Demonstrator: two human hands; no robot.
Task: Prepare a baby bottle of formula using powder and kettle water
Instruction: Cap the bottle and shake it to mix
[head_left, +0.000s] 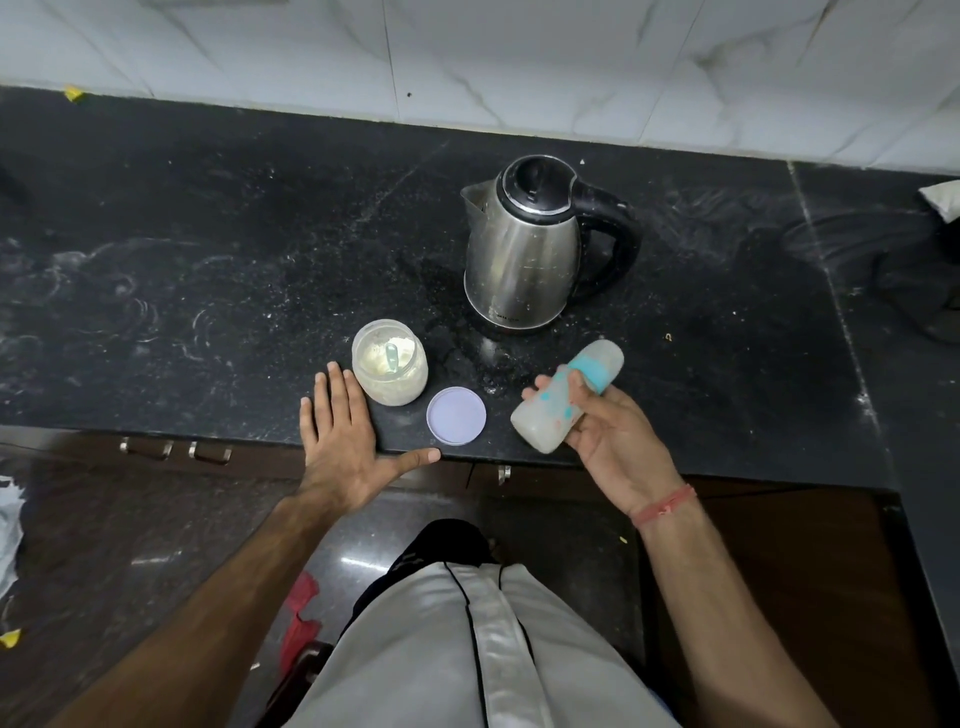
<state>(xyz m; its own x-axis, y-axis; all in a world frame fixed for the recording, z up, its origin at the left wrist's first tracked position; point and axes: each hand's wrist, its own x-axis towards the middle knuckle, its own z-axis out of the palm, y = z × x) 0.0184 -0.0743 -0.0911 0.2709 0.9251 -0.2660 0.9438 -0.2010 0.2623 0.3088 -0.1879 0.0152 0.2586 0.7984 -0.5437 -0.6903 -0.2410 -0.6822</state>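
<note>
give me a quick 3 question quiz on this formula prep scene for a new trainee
1. True or false: the lid is screwed onto the powder jar.
2. Which hand has the baby bottle in its grip? A) left hand B) right hand C) neither
3. Fill in: the left hand lies flat on the edge of the ____, beside the jar.

Key
1. False. The jar stands open with a scoop in the powder; the round lid lies on the counter to its right.
2. B. The right hand holds the capped bottle tilted above the counter, in front of the kettle.
3. counter
</note>
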